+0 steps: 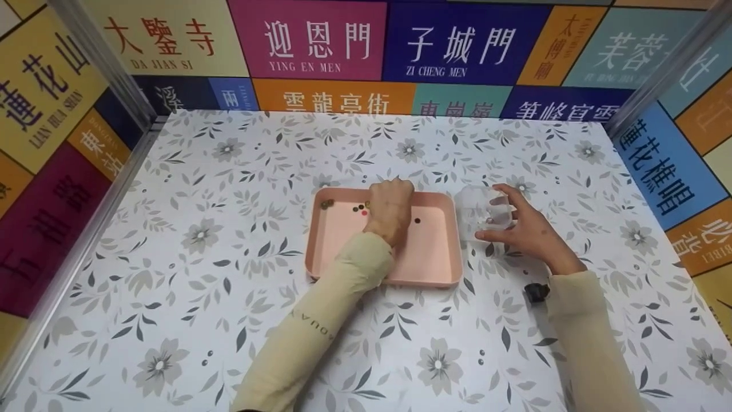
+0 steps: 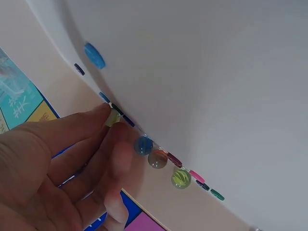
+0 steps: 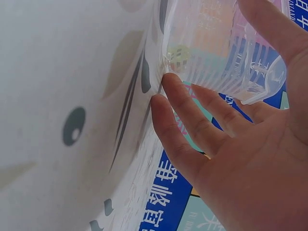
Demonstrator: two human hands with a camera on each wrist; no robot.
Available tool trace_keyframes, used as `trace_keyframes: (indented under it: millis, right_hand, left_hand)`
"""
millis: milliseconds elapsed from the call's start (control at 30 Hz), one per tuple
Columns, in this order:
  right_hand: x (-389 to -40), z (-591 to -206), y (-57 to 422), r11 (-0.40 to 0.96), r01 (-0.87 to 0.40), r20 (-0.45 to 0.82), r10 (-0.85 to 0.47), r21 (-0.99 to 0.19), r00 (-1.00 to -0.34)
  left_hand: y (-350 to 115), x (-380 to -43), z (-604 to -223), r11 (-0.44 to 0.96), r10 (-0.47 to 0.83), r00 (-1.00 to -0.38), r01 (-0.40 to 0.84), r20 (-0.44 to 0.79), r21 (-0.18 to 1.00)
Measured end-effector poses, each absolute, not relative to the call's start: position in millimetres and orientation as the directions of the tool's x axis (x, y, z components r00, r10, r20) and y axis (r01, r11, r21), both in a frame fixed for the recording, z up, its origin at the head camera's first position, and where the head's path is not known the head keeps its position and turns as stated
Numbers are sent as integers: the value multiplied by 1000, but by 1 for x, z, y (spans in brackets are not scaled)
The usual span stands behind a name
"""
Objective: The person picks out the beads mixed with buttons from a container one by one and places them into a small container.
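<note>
Over the back middle of the pink tray [image 1: 426,257], my left hand [image 1: 392,209] reaches down, its back to the head camera. Close up in the left wrist view, its thumb and finger pinch a pale yellowish glass marble [image 2: 113,118] right at the tray floor. Beside the fingers lie a blue marble [image 2: 143,145], a brownish marble [image 2: 157,159] and a yellow-green marble [image 2: 181,178]. My right hand [image 1: 532,232] holds a clear plastic container [image 1: 472,209] next to the tray's right side, thumb and fingers spread around it. Slotted walls show in the right wrist view.
Several small flat discs, among them a blue disc [image 2: 95,55] and a pink disc [image 2: 197,176], lie in the tray. A small black object [image 1: 536,292] sits by the right sleeve. Printed panels [image 1: 320,40] wall the flower-patterned table [image 1: 251,343] at the back and sides.
</note>
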State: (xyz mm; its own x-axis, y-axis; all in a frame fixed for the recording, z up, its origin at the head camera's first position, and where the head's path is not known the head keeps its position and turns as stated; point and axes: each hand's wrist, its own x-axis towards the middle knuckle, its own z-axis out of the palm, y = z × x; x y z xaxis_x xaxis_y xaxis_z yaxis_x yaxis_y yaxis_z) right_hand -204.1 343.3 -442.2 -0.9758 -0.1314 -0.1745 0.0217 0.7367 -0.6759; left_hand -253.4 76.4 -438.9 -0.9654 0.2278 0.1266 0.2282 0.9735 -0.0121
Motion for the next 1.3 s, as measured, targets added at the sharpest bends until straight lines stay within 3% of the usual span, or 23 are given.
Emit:
trace_keyframes:
  millis: [600, 1033, 1300]
  right_hand:
    - [-205, -442, 343, 745, 43, -197, -119, -666, -973]
    - [-204, -441, 346, 735, 28, -182, -131, -677, -975]
    - [-204, -443, 345, 728, 21, -179, -141, -685, -974]
  left_hand:
    - [78, -254, -426, 960, 215, -971, 229, 101, 162]
    - [82, -256, -424, 829, 365, -900, 431, 239, 356]
    - [83, -258, -430, 753, 436, -852, 522, 290, 400]
